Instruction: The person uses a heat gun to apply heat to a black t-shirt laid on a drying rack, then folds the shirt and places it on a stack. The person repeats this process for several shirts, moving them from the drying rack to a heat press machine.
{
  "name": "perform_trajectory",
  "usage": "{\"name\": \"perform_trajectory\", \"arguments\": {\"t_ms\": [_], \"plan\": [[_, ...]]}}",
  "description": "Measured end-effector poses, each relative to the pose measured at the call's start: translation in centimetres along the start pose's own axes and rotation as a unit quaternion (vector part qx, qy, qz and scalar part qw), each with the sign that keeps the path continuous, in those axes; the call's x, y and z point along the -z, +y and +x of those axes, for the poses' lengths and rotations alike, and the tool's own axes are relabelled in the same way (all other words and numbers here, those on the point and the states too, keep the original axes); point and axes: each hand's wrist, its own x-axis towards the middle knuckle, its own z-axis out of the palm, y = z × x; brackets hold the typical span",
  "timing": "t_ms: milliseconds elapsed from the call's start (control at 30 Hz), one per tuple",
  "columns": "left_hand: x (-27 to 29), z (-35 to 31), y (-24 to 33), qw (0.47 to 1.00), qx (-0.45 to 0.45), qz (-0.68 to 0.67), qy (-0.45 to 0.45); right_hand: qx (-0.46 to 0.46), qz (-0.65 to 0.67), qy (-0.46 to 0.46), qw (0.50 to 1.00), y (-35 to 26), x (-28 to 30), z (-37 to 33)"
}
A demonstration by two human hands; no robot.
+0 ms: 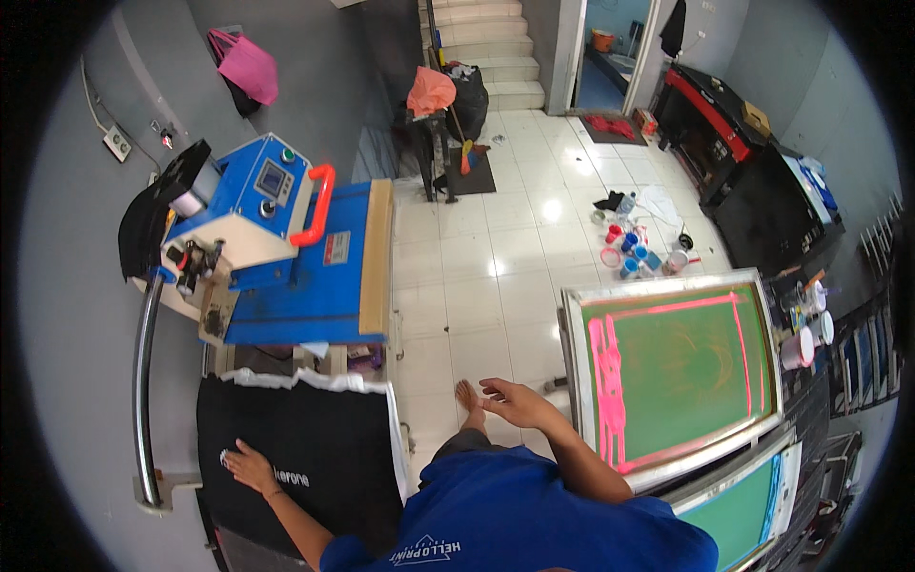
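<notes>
Black cloth [334,429] with a white print lies spread at the lower left, its far edge white and ragged. On its printed part rests my left hand [250,468], fingers stretched out and lying flat. My right hand [517,403] hangs in the air over the tiled floor, holding nothing, with its fingers extended. Just beyond the cloth stands a blue and white heat press [257,195] with a red handle [317,205] and a blue plate [303,303]. To the right of my right arm is a framed green printing screen [681,377] marked with pink bands.
A second screen [739,520] lies nearer at the lower right. Paint pots [631,243] and a bottle stand on the floor [477,262] ahead. Pink and white tubs [799,348] sit beyond the screen's right edge. A black and red machine [724,129] and stairs [483,48] are farther back.
</notes>
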Motion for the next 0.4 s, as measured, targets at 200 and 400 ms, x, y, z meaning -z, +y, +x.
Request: {"name": "perform_trajectory", "arguments": {"t_ms": [200,400], "plan": [[-0.8,0.4,3.4,0.994,0.107,0.022,-0.013,0.093,-0.034,0.017,0.995,-4.8,8.7,12.6],[-0.2,0.6,3.3,0.991,0.114,0.055,-0.031,0.418,-0.019,0.362,0.833,-25.3,23.6,15.9]]}}
